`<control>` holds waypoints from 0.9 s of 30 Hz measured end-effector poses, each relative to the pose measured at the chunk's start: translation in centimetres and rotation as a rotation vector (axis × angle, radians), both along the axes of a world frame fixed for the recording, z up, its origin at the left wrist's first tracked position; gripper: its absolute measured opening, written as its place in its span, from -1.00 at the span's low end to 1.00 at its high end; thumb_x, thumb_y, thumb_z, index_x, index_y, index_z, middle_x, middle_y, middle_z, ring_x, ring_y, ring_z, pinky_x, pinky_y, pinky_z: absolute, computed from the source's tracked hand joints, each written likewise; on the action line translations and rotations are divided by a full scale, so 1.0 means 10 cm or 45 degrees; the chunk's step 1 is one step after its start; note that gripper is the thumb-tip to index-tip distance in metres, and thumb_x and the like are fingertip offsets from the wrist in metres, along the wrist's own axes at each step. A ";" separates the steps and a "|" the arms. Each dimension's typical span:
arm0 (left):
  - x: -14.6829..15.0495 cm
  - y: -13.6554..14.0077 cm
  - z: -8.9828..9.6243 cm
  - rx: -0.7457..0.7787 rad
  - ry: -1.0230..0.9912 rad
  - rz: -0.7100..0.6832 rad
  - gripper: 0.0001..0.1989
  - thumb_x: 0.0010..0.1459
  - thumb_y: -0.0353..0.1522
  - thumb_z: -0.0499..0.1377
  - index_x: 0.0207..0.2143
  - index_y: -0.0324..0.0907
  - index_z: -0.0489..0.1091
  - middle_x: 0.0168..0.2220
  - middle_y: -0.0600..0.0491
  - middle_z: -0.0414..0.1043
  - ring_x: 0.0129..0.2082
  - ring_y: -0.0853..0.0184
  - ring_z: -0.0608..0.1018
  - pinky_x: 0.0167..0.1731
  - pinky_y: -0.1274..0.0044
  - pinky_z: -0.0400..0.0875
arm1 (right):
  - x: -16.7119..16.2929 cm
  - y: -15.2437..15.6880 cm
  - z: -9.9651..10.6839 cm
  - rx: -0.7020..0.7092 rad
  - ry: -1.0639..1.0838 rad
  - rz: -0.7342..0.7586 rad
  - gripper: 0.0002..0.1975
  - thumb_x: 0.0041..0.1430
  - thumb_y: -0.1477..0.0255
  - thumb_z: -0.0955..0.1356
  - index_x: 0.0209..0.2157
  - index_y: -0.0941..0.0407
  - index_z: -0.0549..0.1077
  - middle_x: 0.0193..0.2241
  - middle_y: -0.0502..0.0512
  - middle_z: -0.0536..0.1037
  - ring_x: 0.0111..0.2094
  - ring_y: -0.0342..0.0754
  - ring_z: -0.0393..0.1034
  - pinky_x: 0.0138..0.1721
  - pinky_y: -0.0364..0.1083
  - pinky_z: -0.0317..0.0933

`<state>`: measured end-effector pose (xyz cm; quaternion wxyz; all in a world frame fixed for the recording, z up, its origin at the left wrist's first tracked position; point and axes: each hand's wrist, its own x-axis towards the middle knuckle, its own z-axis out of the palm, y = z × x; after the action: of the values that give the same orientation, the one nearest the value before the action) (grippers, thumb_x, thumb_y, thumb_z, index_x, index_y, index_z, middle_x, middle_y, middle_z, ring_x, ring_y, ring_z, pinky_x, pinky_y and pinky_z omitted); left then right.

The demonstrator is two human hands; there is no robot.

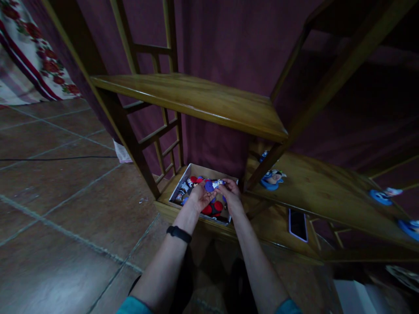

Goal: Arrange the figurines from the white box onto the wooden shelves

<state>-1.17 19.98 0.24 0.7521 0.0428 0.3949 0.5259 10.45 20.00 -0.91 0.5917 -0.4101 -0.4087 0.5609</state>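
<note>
Both my hands are over an open cardboard box (pixel 177 190) on the low wooden shelf. Between them is a small figurine (pixel 216 184) with a round blue base and a white body. My left hand (pixel 200 197) has its fingers curled at the blue base end. At the other end, the fingers of my right hand (pixel 230 190) close on the white part. Below, several more figurines lie in the box, some with red round bases (pixel 216 207). My hands hide part of the box's contents.
Above the box runs a wooden shelf board (pixel 193 98). A slanting post stands to the right. Figurines on blue bases (pixel 271 179) stand on the right-hand shelf (pixel 314 183). A phone (pixel 297 225) lies on the lower board. A black cable (pixel 59 158) crosses the tiled floor.
</note>
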 end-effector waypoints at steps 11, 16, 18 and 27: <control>0.08 -0.05 0.06 0.022 0.102 -0.024 -0.76 0.21 -0.27 -0.06 -0.39 -0.21 0.29 -0.53 0.06 0.37 -0.61 0.48 0.40 -0.57 0.65 0.34 | 0.00 0.08 -0.12 0.035 -0.214 -0.062 -0.74 -0.12 0.38 0.37 -0.31 0.07 0.33 -0.40 -0.05 0.45 -0.41 -0.16 0.39 -0.39 -0.15 0.37; 0.08 -0.06 0.10 0.031 0.045 0.018 -0.81 0.19 -0.38 -0.03 -0.42 -0.23 0.31 -0.52 0.05 0.37 -0.56 0.48 0.42 -0.49 0.63 0.40 | 0.02 0.05 -0.08 -0.074 0.013 -0.111 -0.75 -0.18 0.40 0.41 -0.38 0.11 0.35 -0.42 -0.02 0.46 -0.39 -0.15 0.41 -0.35 -0.14 0.37; 0.09 -0.06 0.10 0.034 0.025 0.031 -0.82 0.19 -0.39 -0.02 -0.43 -0.23 0.31 -0.51 0.05 0.38 -0.55 0.49 0.42 -0.45 0.62 0.41 | 0.03 0.05 -0.07 -0.084 0.040 -0.099 -0.75 -0.19 0.41 0.42 -0.39 0.11 0.35 -0.42 -0.01 0.47 -0.39 -0.14 0.42 -0.34 -0.13 0.37; 0.10 -0.05 0.04 0.056 0.043 0.122 -0.88 0.15 -0.40 0.07 -0.43 -0.23 0.33 -0.47 0.05 0.40 -0.50 0.49 0.46 -0.41 0.60 0.46 | 0.04 0.09 -0.05 0.048 -0.233 -0.040 -0.77 -0.16 0.42 0.36 -0.37 0.07 0.32 -0.41 -0.07 0.44 -0.40 -0.17 0.38 -0.37 -0.17 0.32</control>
<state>-0.15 19.52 0.63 0.7181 0.0494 0.3974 0.5692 10.88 20.88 -1.41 0.5681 -0.4547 -0.4653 0.5040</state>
